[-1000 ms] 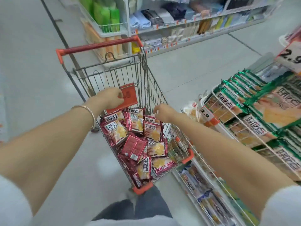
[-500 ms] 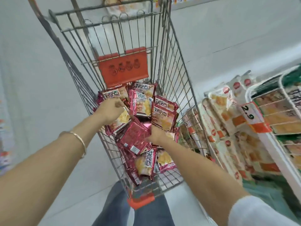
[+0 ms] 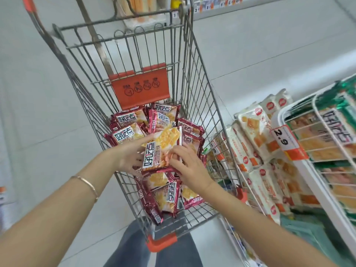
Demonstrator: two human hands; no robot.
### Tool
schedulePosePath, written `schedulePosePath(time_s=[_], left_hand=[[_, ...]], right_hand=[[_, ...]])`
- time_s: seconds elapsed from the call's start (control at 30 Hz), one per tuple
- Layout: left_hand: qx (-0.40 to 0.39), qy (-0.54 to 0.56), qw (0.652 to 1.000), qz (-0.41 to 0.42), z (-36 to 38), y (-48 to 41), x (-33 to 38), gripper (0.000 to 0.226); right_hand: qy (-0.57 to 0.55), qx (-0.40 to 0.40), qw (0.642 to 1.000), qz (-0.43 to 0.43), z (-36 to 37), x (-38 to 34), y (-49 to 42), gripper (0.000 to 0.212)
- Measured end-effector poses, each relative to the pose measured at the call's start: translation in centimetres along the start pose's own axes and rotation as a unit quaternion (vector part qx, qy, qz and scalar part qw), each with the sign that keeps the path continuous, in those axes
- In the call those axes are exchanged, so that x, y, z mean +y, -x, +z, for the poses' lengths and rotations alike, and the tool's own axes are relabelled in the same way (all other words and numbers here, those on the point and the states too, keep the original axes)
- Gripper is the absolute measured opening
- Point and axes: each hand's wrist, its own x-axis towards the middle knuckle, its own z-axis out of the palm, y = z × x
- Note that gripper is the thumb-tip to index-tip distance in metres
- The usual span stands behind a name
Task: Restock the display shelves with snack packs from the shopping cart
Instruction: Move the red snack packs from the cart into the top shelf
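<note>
A wire shopping cart (image 3: pixel 194 78) with orange trim stands in front of me, holding several red snack packs (image 3: pixel 163 116). Both of my hands are inside it. My left hand (image 3: pixel 129 158) grips the left edge of one red snack pack (image 3: pixel 159 149) lifted above the pile, fingers spread under and around it. My right hand (image 3: pixel 185 162) holds the same pack's right lower edge, and more packs seem stacked beneath it. The display shelves (image 3: pixel 300 170) with white wire baskets are at the right.
White-and-orange cracker packs (image 3: pixel 252 135) fill the shelf beside the cart, green packs (image 3: pixel 335 120) sit higher with a 2.9 price tag (image 3: pixel 285 139). An orange child-seat flap (image 3: pixel 140 87) hangs at the cart's far end. Grey floor lies to the left. My legs are below the cart.
Both hands went from the cart's rim down into the pile, then came together on a red pack and raised it. The view has closed in on the cart.
</note>
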Motion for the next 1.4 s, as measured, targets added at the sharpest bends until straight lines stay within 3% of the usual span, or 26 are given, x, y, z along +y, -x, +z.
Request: schedulePosePath(time_s=[0.13, 0.27, 0.33, 0.43, 0.57, 0.67, 0.73, 0.77, 0.8, 0.87, 0.93, 1.03, 1.13, 1.2, 1.3, 1.4], left_hand=[[-0.026, 0.078, 0.996, 0.018, 1.2, 0.3, -0.2, 0.073], [-0.046, 0.212, 0.974, 0.062, 2.4, 0.7, -0.3, 0.058], [-0.024, 0.185, 0.977, 0.101, 3.3, 0.4, -0.6, 0.035], [0.112, 0.172, 0.967, 0.147, 3.2, 0.0, -0.8, 0.017], [0.223, 0.180, 0.937, 0.201, 0.1, -0.5, -0.3, 0.041], [0.245, 0.187, 0.922, 0.233, -0.7, -0.4, -0.4, 0.062], [0.263, 0.194, 0.917, 0.228, -0.9, -0.5, -0.5, 0.084], [0.268, 0.196, 0.916, 0.225, -1.0, -0.6, -0.5, 0.084], [0.274, 0.195, 0.914, 0.227, -1.1, -0.7, -0.5, 0.076], [0.283, 0.173, 0.913, 0.236, -1.1, -0.8, -0.5, 0.060], [0.310, 0.149, 0.906, 0.246, -1.1, -0.8, -0.6, 0.064], [0.337, 0.131, 0.900, 0.245, -1.1, 0.0, -0.2, 0.070], [0.371, 0.091, 0.885, 0.267, -0.3, 1.1, 0.7, 0.062], [0.410, 0.039, 0.862, 0.296, 0.6, 2.3, 1.6, 0.055], [0.426, -0.035, 0.846, 0.318, 1.9, 4.4, 3.5, 0.056], [0.345, -0.025, 0.892, 0.290, 3.4, 6.6, 5.8, 0.073]], right_hand=[[-0.011, 0.058, 0.998, 0.003, -1.4, 0.0, 0.2, 0.043], [0.024, 0.092, 0.994, 0.046, -1.2, -1.3, -0.8, 0.036], [-0.011, 0.056, 0.998, 0.021, -0.7, -1.9, -1.4, 0.042], [-0.052, -0.050, 0.997, 0.037, -1.0, -0.4, -2.0, 0.044], [0.021, -0.140, 0.944, 0.298, 0.5, 6.0, -1.9, 0.048], [0.067, -0.215, 0.901, 0.370, 2.3, 8.9, -1.8, 0.038], [0.083, -0.247, 0.874, 0.410, 3.5, 9.2, -1.7, 0.048], [0.090, -0.250, 0.864, 0.428, 4.0, 9.3, -1.6, 0.058], [0.102, -0.257, 0.856, 0.436, 4.4, 9.2, -1.5, 0.060], [0.144, -0.308, 0.842, 0.419, 4.8, 9.1, -1.7, 0.037], [0.157, -0.337, 0.835, 0.405, 4.5, 9.1, -1.7, 0.028], [0.058, -0.266, 0.863, 0.427, 3.0, 9.0, -2.1, 0.049], [0.002, -0.149, 0.917, 0.371, -1.4, 8.3, -4.1, 0.024], [-0.053, -0.080, 0.946, 0.310, -5.4, 7.7, -6.2, 0.018], [-0.173, -0.017, 0.936, 0.306, -11.8, 7.1, -10.2, 0.010], [-0.229, -0.088, 0.919, 0.308, -14.6, 7.0, -13.5, 0.007]])
